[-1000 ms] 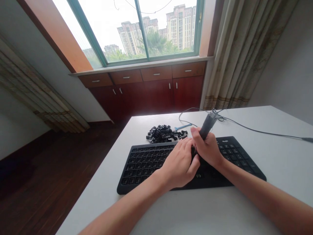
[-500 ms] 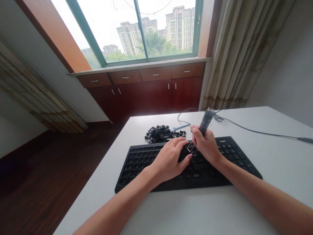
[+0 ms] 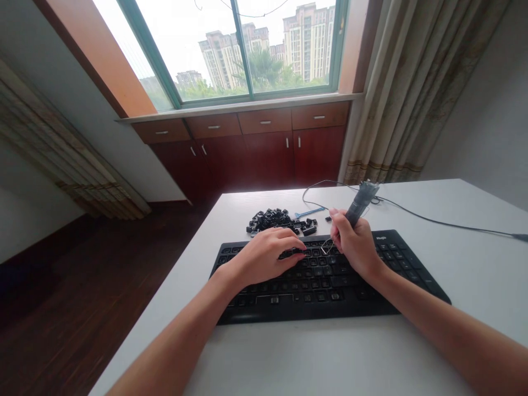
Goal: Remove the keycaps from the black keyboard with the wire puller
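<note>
Daylight fills a room with a wide window (image 3: 206,49), beige curtains (image 3: 421,88) on both sides, red-brown cabinets (image 3: 264,159) beneath it and a dark wood floor (image 3: 53,297). Tall buildings and greenery show through the glass. In front of the person is a white table (image 3: 429,214). A long black keyboard (image 3: 264,314) lies flat on it, crossing below both forearms. Its right part has keys in place; much of the middle shows small uncapped squares.

The left hand (image 3: 270,253) is over the left and middle part of the keyboard, palm down, loosely curved, with thumb and forefinger parted. From where I stand, I cannot tell whether it touches the keys. The right hand (image 3: 358,245) is clenched around a grey handle (image 3: 359,204) that tilts up and away. A bent wire (image 3: 324,250) reaches from the fist toward the uncapped squares.

Just beyond the keyboard is a heap of black keycaps (image 3: 268,219). A thin dark cable (image 3: 433,223) runs behind the fist toward the right. Beside the heap lies a slim blue tool (image 3: 309,212).
</note>
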`<state>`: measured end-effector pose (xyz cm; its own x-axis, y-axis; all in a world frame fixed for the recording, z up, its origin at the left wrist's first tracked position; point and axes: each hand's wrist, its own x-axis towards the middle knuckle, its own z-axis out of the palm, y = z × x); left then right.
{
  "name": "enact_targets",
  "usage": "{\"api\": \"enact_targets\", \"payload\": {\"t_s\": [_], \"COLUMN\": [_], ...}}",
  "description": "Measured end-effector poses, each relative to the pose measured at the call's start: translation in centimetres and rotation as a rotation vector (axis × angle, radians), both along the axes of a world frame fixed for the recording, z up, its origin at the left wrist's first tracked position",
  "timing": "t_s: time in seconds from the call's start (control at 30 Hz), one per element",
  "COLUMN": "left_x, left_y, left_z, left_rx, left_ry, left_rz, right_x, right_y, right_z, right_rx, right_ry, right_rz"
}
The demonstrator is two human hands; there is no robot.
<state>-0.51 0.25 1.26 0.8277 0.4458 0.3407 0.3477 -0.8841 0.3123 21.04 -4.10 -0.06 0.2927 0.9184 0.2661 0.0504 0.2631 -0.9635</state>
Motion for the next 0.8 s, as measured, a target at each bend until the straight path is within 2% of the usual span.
{"api": "enact_targets", "payload": {"t_s": [0.23,0.4,0.53,0.8], "left_x": [-1.2,-1.3,-0.8,0.7], "left_y": [1.9,2.3,1.6,-1.0], "left_z": [-1.1,-1.6,-1.2,-0.3], "left_rx": [0.050,0.048,0.105,0.151], "left_ry": [-0.142,-0.121,-0.129,-0.066], "left_rz": [0.333,0.411,0.345,-0.053], "right_x": [-0.1,-0.1,0.1,0.1], "right_y": [-0.2,-0.2,-0.3,-0.8], "right_z": [0.1,0.2,0.1,-0.5], "right_rx": [0.003,0.003,0.031,0.092], "right_ry": [0.023,0.001,-0.080,-0.456], "right_rz": [0.023,0.018,0.023,0.065]}}
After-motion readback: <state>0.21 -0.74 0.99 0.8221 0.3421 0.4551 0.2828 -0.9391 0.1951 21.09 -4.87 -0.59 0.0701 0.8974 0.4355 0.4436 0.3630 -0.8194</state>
